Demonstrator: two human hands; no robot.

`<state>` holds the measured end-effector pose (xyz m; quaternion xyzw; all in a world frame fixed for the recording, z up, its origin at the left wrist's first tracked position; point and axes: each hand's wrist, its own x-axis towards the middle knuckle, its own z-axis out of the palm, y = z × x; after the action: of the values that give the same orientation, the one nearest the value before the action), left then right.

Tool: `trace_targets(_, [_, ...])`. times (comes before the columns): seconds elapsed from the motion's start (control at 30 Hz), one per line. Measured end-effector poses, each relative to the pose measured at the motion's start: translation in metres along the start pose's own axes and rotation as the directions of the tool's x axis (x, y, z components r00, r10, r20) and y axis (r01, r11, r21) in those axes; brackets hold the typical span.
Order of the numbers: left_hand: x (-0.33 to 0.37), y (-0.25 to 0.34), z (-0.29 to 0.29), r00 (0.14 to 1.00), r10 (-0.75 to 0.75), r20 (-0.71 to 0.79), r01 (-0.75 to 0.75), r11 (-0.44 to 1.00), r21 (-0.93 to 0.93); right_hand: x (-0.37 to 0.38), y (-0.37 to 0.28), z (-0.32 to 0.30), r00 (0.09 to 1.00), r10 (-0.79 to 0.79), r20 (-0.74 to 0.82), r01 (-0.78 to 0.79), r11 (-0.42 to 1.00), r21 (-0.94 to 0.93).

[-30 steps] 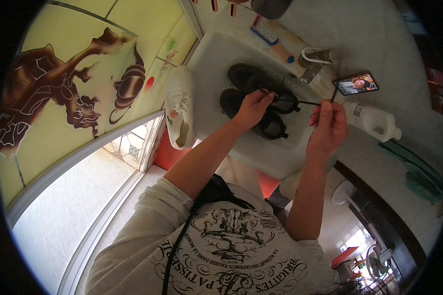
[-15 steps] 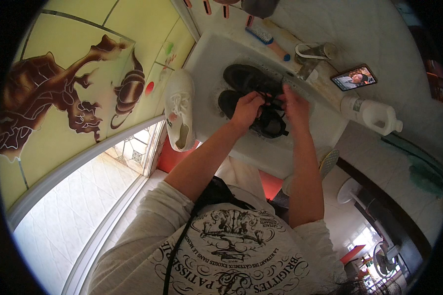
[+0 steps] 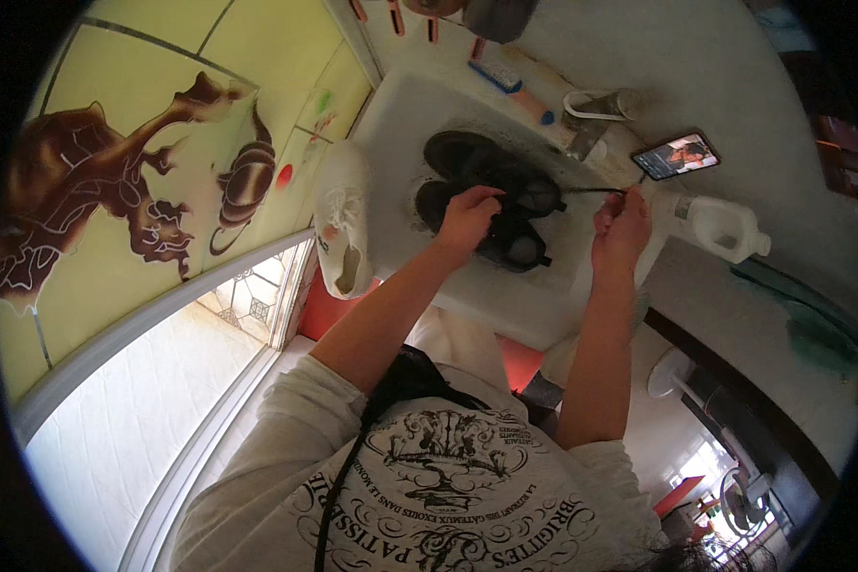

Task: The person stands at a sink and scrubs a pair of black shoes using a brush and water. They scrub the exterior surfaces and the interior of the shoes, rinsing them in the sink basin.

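A pair of black shoes lies side by side in a white sink [image 3: 396,107], the far shoe [image 3: 464,155] just beyond the near shoe [image 3: 517,246]. My right hand [image 3: 623,229] is closed on the end of a black shoelace [image 3: 586,190], which stretches taut from the shoes over the sink's right side. Over the middle of the near shoe, my left hand [image 3: 465,221] is closed with thumb and forefinger together. What it pinches, if anything, is too dark and small to make out.
A white shoe [image 3: 341,214] rests on the sink's left edge. Along the back ledge are a blue brush [image 3: 505,81] and a metal tap [image 3: 591,119]. To the right stand a lit phone [image 3: 677,155] and a white plastic jug [image 3: 720,227]. A patterned tile wall [image 3: 162,143] borders the left.
My right hand has moved right, away from the shoes, drawing the shoelace out straight. My left hand has shifted slightly left and stays over the near shoe.
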<state>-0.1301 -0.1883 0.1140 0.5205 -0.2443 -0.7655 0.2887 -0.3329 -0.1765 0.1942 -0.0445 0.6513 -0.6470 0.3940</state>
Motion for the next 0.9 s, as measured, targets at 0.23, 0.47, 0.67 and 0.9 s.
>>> trace_targets(0.23, [0.004,0.005,0.011,0.998,0.058,0.036,-0.062,0.989,0.134,-0.034,-0.028,-0.024,0.925,-0.227,0.305,0.2,0.973,0.116])
trace_targets(0.47, [-0.004,0.01,0.007,0.991,0.071,0.117,-0.097,0.968,0.231,-0.052,-0.027,-0.013,0.506,0.485,0.713,0.338,0.649,-0.681])
trace_targets(0.67, [-0.004,0.0,0.011,0.946,0.287,0.147,-0.322,0.868,0.377,-0.01,0.037,0.024,0.591,0.061,0.805,0.783,0.199,-0.59])
trace_targets(0.9, [-0.008,0.001,0.005,0.943,0.32,0.094,-0.333,0.898,0.287,0.001,0.044,0.011,0.68,0.07,0.73,0.731,0.017,-0.682])
